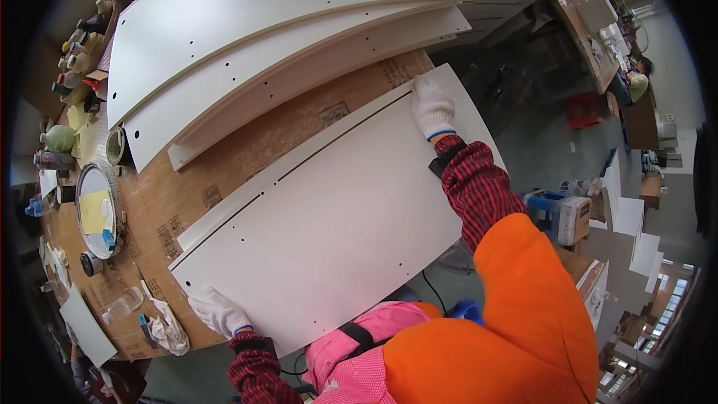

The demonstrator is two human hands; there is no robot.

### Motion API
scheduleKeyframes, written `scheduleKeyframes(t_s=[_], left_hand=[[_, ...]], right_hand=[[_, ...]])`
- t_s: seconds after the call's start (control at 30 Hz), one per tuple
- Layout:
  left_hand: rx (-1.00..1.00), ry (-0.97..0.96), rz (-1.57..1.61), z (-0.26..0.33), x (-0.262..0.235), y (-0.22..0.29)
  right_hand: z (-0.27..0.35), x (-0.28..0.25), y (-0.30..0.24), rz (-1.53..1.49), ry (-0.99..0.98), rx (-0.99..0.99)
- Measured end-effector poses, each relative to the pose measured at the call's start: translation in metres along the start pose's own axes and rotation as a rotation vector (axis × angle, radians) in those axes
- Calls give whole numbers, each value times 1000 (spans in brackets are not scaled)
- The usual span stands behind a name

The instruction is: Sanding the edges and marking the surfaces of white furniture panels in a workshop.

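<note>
A large white panel [351, 202] with a dark groove along its far side and several small holes lies in front of me at a slant. My left hand [217, 310], in a white knit glove, grips its near left end. My right hand [434, 108], gloved the same way, is closed over its far edge near the right end; the fingertips are partly hidden. Under the far edge, a strip of another white board [193, 232] shows. Beyond lies a stack of white panels [284, 7] with drilled holes.
Brown covering [247, 168] spreads over the worktable. At left stand a round tin [96, 209] with a yellow cloth on top, a tape roll [116, 147], several bottles and a crumpled rag [170, 329]. A blue-and-white box [557, 213] stands right; another person [634, 84] is farther off.
</note>
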State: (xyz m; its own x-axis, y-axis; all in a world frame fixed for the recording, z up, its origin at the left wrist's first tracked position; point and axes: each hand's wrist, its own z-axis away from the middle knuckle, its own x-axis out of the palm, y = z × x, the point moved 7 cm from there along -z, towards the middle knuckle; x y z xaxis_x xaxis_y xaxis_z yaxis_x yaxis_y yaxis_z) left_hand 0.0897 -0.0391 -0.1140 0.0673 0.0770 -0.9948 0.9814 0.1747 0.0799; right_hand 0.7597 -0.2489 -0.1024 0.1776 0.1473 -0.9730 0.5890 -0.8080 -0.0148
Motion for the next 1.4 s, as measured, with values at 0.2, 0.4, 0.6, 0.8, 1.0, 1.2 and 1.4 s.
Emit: scheduleKeyframes(t_s=[0.2, 0.4, 0.6, 0.8, 1.0, 1.2, 1.4], left_hand=[[-16, 11, 6, -18, 2, -13], [-25, 6, 20, -23, 6, -31], [-40, -2, 56, -24, 10, -21], [-52, -2, 37, -21, -2, -24], [-21, 9, 64, -21, 5, -19], [36, 81, 37, -12, 10, -28], [27, 52, -33, -9, 14, -12]], right_hand=[[110, -17, -242, -303, -284, -364], [88, -10, -225, -552, -300, -275], [-36, -4, 59, -149, -8, 74], [-9, -16, -14, -497, -154, -27], [-36, -2, 28, -279, -249, 104], [-48, -9, 38, -131, -62, 16], [0, 10, -49, 44, -63, -103]])
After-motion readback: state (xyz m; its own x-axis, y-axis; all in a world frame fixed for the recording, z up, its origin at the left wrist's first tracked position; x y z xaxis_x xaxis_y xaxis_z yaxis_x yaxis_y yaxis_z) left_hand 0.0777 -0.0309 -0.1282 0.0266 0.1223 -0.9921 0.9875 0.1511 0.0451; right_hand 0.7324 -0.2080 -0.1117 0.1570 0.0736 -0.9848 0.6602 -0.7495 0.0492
